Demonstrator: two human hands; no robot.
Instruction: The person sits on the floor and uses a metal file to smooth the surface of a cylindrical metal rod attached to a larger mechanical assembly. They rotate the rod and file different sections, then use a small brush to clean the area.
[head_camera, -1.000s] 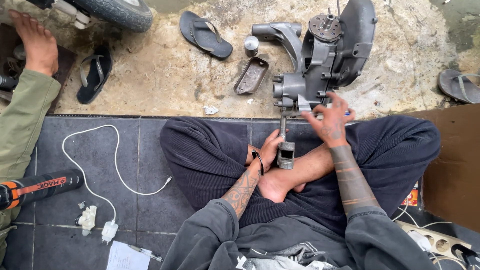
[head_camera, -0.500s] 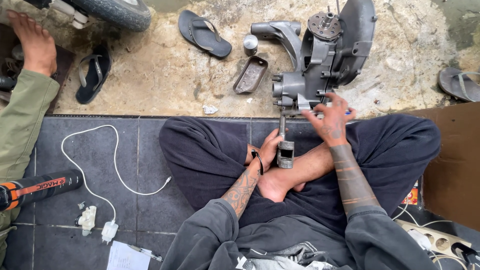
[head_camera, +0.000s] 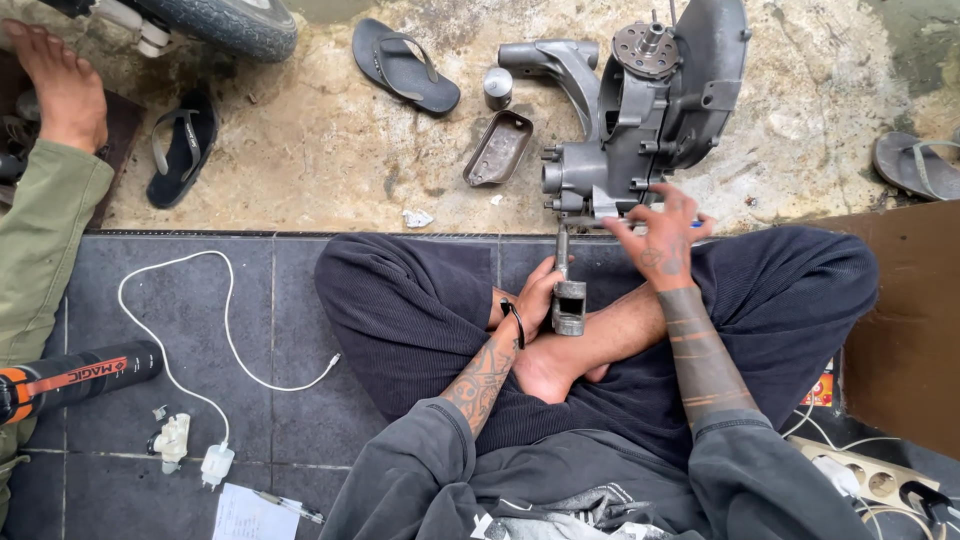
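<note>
The left hand (head_camera: 538, 295) is wrapped tight around a metal wrench (head_camera: 567, 290) that stands up in the lap. The right hand (head_camera: 665, 232) has its fingers spread apart, touching the near edge of the grey engine case (head_camera: 650, 110), just beyond the wrench. Farther left on the ground lie a metal cover (head_camera: 497, 148), a small can (head_camera: 497, 87) and a black sandal (head_camera: 404, 66).
</note>
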